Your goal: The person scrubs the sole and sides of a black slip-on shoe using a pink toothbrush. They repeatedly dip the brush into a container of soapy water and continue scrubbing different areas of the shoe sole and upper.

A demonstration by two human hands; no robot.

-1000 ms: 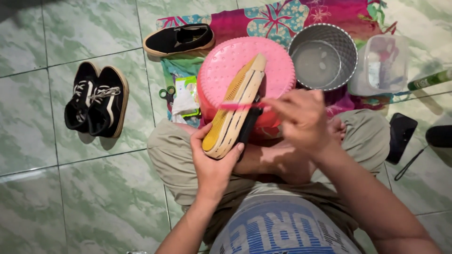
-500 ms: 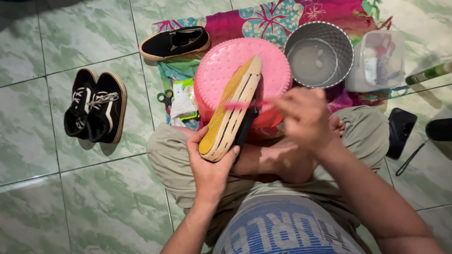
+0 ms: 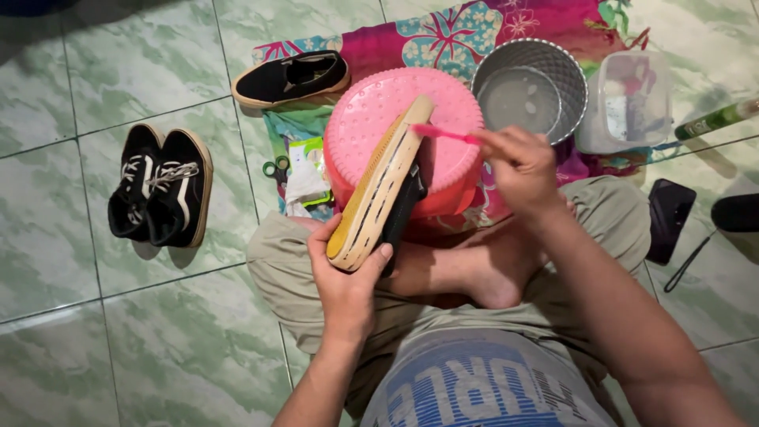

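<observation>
Green marbled floor tiles (image 3: 71, 332) fill the view, with a flowered pink cloth (image 3: 443, 32) spread at the top. The person sits cross-legged on the floor, bare foot (image 3: 490, 277) tucked in front.

The left hand (image 3: 344, 289) is closed around the heel end of a shoe (image 3: 379, 186), thumb on the sole's edge, holding it sole-up and tilted so its toe lies over an upturned pink basin (image 3: 371, 119). The sole is tan and yellowish with a dark stripe along its side; the black upper shows beneath.

The right hand (image 3: 518, 162) is closed on a pink toothbrush (image 3: 443, 133), whose head touches the sole near the toe.

Beyond the basin lies a single black slip-on (image 3: 288, 77) on the cloth's edge. A pair of black laced sneakers (image 3: 158, 186) stands well apart on the tiles to the left. Green-handled scissors (image 3: 277, 168) and a small packet (image 3: 304, 178) lie just left of the basin. To the right stand a metal bucket (image 3: 530, 87) holding water and a clear plastic box (image 3: 628, 99); a green bottle (image 3: 715, 119) lies past the box. A dark phone (image 3: 670, 217) rests on the tiles near the right knee.
</observation>
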